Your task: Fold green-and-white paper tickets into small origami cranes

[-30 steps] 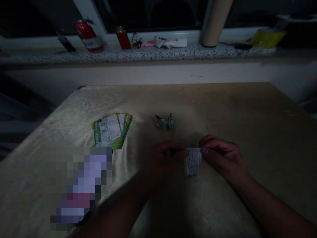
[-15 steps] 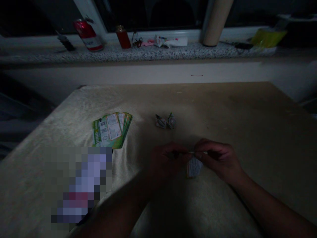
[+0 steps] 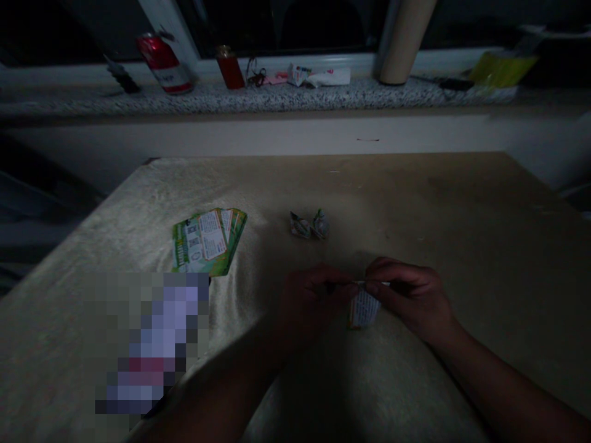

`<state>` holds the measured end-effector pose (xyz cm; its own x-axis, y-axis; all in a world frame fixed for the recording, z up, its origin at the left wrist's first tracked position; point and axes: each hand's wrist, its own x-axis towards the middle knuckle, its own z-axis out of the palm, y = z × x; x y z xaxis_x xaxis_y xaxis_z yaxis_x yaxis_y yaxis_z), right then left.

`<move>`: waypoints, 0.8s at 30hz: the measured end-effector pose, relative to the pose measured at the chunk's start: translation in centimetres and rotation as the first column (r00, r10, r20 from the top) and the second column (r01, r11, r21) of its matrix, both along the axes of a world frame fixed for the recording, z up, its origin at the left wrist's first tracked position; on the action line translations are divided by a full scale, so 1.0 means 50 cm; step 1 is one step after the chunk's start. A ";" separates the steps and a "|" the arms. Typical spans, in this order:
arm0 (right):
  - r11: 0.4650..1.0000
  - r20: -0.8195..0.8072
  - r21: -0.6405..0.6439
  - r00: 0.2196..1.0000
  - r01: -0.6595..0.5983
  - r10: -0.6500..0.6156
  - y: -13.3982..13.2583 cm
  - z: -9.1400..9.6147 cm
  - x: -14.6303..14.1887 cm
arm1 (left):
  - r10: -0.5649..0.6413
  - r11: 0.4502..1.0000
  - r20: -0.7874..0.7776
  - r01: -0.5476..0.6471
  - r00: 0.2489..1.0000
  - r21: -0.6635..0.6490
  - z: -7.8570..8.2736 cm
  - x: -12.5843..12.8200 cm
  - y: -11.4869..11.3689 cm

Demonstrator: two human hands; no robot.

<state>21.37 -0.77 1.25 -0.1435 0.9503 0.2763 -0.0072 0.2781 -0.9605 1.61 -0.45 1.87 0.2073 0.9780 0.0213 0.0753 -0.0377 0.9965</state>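
My left hand (image 3: 318, 292) and my right hand (image 3: 409, 295) meet low over the table, right of the middle. Their fingertips pinch the top edge of a printed paper card (image 3: 364, 307). White with dark lines of text and a green-orange border, the card hangs below the fingers. A thin pale strip of it shows edge-on along the fingertips; how it is creased is hard to make out in the dim light. Beyond the hands lie two small folded paper pieces (image 3: 309, 225), side by side. To the left, several green-and-white printed cards (image 3: 203, 241) are fanned in a pile.
A pixelated, blurred-out object (image 3: 161, 344) lies on the pale cloth-covered table (image 3: 443, 203) at the lower left. On the speckled windowsill (image 3: 286, 101) behind stand a red can (image 3: 164, 64), a red bottle (image 3: 229, 69), a cardboard tube (image 3: 406, 43) and a yellow item (image 3: 501, 71).
My right hand has shifted very slightly to the right, with both hands still pinching the card. The other things on the table lie as before.
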 end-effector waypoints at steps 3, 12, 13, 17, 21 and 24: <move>1.000 0.001 -0.001 1.000 -0.003 0.003 0.000 0.000 0.000 | -0.009 1.000 0.000 0.009 1.000 0.000 -0.002 0.000 -0.001; 1.000 0.012 0.012 1.000 -0.019 0.019 0.003 -0.004 0.003 | -0.018 1.000 -0.048 0.018 0.999 -0.009 0.001 0.000 -0.001; 1.000 0.012 0.010 1.000 -0.022 0.022 0.002 -0.004 0.002 | -0.019 1.000 -0.050 0.019 0.999 -0.002 0.002 0.000 -0.001; 1.000 -0.002 -0.003 1.000 -0.027 0.027 0.002 -0.005 0.000 | -0.013 1.000 -0.049 0.014 0.999 0.015 0.000 -0.002 -0.001; 1.000 -0.002 -0.009 1.000 -0.023 0.023 0.002 -0.009 -0.002 | -0.011 1.000 -0.040 0.011 0.999 0.012 -0.004 -0.002 0.000; 1.000 -0.011 0.005 1.000 -0.016 0.016 0.003 -0.009 -0.002 | -0.011 1.000 -0.033 0.011 0.999 0.020 -0.002 -0.002 0.001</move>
